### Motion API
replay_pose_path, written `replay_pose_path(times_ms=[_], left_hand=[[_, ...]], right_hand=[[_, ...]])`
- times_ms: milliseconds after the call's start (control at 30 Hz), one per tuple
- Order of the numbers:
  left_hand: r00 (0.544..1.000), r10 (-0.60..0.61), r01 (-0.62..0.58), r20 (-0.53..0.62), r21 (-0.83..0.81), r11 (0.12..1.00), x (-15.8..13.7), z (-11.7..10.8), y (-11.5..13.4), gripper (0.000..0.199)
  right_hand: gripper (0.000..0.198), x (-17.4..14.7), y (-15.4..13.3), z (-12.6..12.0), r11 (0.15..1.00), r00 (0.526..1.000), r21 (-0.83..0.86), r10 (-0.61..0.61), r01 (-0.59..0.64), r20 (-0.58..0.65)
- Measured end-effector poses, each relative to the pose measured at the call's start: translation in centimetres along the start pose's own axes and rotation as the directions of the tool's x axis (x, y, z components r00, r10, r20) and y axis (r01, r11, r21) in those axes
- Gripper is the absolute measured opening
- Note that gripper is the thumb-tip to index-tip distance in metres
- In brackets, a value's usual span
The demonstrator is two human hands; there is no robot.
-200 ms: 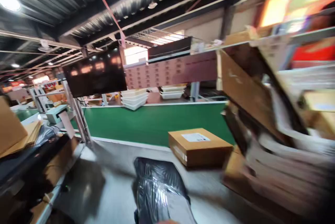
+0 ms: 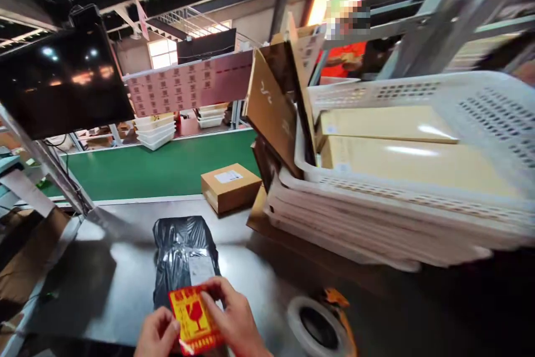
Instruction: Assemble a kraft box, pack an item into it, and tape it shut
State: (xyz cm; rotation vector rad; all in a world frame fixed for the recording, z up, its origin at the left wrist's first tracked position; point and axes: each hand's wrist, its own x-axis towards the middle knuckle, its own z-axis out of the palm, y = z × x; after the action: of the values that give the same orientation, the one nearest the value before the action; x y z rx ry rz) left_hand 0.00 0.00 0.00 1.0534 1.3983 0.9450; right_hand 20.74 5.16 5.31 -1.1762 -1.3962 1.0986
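Fragile sticker, red and yellow, is pinched between the left hand and right hand just over the black wrapped parcel on the surface. It could probably crease or stick crooked, since both hands grip its edges

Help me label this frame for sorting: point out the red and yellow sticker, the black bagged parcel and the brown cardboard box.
red and yellow sticker [image 2: 194, 319], head view, on its printed face between both hands.
black bagged parcel [image 2: 178, 245], head view, on the glossy black wrap.
brown cardboard box [image 2: 240, 183], head view, on its bare top.
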Motion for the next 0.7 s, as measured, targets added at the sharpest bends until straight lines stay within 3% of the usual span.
replay_pose_path(times_ms=[100,167,267,400,533,700], left_hand=[[0.998,0.06,-0.06,0.024,0.033,0.998,4.7,1.6,1.6,0.063],[0.995,0.093,-0.099,0.038,0.19,0.977,8.2,2.2,3.5,0.052],[0.992,0.118,-0.12,0.033,0.468,0.875,13.8,2.6,6.5,0.039],[0.995,0.097,-0.075,-0.006,0.588,0.805,20.0,2.9,8.3,0.032],[0.998,0.053,-0.012,-0.044,0.648,0.762,22.6,3.2,8.1,0.031],[0.997,-0.026,0.065,-0.067,0.686,0.725,23.2,3.3,7.8,0.03]], right_hand=[[0.034,3.1,1.7,-1.7,0.999,0.992,0.018,0.045,-0.043,-0.116],[0.043,6.0,3.0,-2.2,0.997,0.985,0.012,0.076,-0.075,-0.157],[0.038,11.3,4.7,-2.6,0.989,0.974,-0.046,0.128,-0.139,-0.189],[0.032,17.4,6.4,-2.9,0.968,0.966,-0.168,0.149,-0.187,-0.212],[0.03,20.3,7.6,-2.8,0.934,0.972,-0.298,0.146,-0.197,-0.185],[0.034,20.9,8.8,-2.8,0.901,0.978,-0.381,0.177,-0.207,-0.111]])
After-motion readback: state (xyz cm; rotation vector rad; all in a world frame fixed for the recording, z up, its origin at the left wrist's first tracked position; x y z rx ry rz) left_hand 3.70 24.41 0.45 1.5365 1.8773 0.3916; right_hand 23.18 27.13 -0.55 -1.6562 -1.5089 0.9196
